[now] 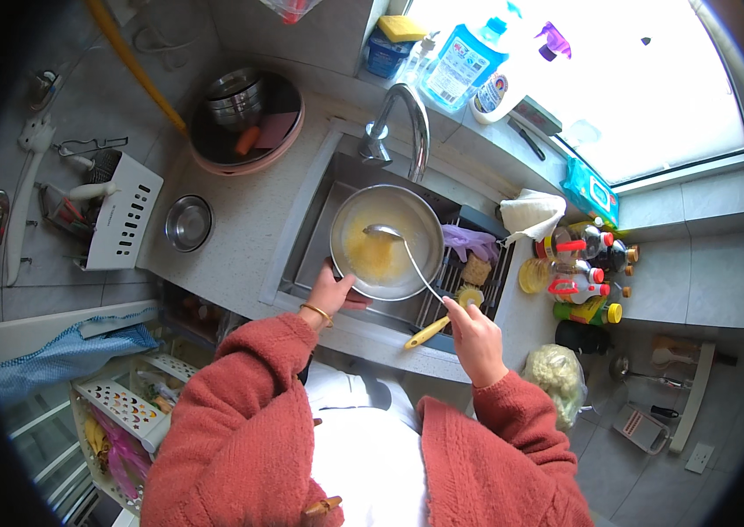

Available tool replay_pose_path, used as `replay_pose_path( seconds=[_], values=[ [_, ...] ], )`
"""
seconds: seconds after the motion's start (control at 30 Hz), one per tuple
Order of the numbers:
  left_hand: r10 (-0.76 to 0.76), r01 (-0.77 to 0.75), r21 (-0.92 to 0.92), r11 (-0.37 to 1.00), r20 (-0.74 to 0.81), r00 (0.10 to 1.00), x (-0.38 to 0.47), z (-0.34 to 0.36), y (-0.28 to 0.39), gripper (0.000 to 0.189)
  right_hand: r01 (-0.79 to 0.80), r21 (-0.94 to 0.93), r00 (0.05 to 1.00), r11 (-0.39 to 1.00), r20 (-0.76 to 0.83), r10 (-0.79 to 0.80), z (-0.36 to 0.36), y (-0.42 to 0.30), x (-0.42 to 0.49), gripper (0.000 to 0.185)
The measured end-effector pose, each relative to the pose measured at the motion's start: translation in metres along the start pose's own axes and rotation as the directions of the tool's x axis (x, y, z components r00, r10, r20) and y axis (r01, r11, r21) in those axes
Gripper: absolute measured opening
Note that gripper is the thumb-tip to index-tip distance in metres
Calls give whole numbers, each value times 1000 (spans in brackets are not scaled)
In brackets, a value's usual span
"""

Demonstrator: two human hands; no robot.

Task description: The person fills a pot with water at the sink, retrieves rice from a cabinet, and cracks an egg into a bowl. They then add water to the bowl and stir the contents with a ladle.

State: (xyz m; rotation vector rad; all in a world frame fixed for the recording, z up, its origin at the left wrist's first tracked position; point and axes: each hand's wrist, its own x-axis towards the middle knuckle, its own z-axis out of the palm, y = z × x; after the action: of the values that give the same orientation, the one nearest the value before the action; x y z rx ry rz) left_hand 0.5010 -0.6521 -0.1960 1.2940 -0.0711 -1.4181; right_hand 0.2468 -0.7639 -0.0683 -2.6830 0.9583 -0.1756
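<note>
A round stainless steel basin (428,227) is held over the sink (319,227), below the faucet. Cloudy liquid with yellow, grain-like bits (372,258) lies inside it. At the basin's lower left, my left hand (334,291) grips the rim, thumb on top and fingers partly hidden underneath. My right hand (477,337) pinches the end of a long-handled metal spoon (415,265). The spoon's bowl reaches into the middle of the basin, at the liquid. Near my right hand lies a yellow-handled scrub brush (428,332).
A chrome faucet (419,125) arches behind the basin. On the rack at right are a purple glove (467,240) and a sponge (476,270). A small steel bowl (189,224) stands left on the counter. Several bottles (579,263) crowd the right; a blue detergent bottle (460,66) stands on the sill.
</note>
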Motion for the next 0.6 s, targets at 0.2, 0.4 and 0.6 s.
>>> replay_pose_path(
  seconds=[0.2, 0.4, 0.6],
  values=[
    [-11, 10, -11, 1000, -5, 1000, -5, 3, 5, 49, -15, -41, 995, 999, -96, 11, 11, -2, 8, 44],
    [-5, 5, -18, 1000, 4, 1000, -7, 2, 5, 48, -120, -12, 991, 993, -55, 119, 39, -9, 19, 36],
    [11, -11, -27, 1000, -11, 1000, -6, -3, 1, 51, -292, 389, 951, 874, 218, 220, 16, 2, 30, 24]
  ],
)
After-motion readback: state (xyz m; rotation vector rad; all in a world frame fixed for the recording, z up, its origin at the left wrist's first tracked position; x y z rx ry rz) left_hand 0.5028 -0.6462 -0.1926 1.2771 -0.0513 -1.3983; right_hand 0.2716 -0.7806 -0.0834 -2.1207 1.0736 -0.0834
